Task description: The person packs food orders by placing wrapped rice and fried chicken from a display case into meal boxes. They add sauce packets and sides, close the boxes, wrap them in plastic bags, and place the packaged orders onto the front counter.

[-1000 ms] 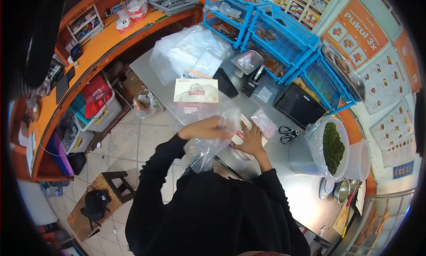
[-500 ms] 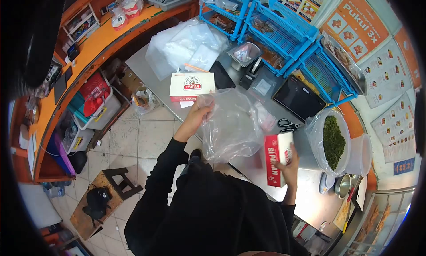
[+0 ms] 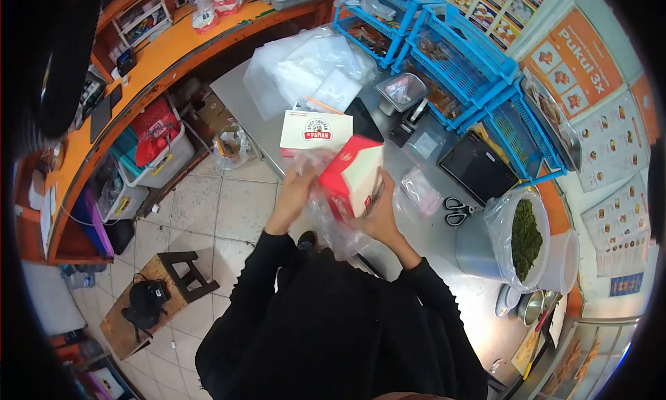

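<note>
My right hand is closed on a red and white cardboard food box, which it holds tilted in front of my body. Fingers of my left hand are closed on the edge of a clear plastic bag, just left of the box. The bag hangs bunched under and beside the box; whether the box is inside its mouth cannot be made out. A second food box of the same print stands on the metal counter behind my hands, partly covered by the held box.
Scissors and a pink plastic packet lie on the metal counter. A lined bucket of green leaves stands at the right. Clear plastic bags and blue racks are at the back. A low wooden stool is on the floor.
My right hand has carried the box from the right over to the bag and tilted it. The bag, spread out before, is now bunched below the box. The view has shifted slightly.
</note>
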Available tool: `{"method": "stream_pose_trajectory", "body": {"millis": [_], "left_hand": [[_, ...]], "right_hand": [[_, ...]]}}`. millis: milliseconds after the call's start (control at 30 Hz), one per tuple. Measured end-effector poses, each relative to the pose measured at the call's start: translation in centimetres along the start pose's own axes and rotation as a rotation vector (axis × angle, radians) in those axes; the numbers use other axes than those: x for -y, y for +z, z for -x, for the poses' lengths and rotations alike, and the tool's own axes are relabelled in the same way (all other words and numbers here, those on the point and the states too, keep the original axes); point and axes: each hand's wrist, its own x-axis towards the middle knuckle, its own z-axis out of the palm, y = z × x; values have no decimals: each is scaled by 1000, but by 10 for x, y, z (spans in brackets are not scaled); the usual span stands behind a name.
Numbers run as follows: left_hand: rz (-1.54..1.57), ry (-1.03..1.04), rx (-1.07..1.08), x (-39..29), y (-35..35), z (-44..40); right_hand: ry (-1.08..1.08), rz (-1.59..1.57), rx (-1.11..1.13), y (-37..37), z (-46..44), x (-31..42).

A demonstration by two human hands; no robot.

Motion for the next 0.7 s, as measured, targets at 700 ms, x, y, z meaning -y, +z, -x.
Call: {"method": "stream_pose_trajectory", "body": {"millis": [700], "left_hand": [[-312,503,670,-18,104,-83]], "right_hand": [[53,895,680,-101,52,19]]}}
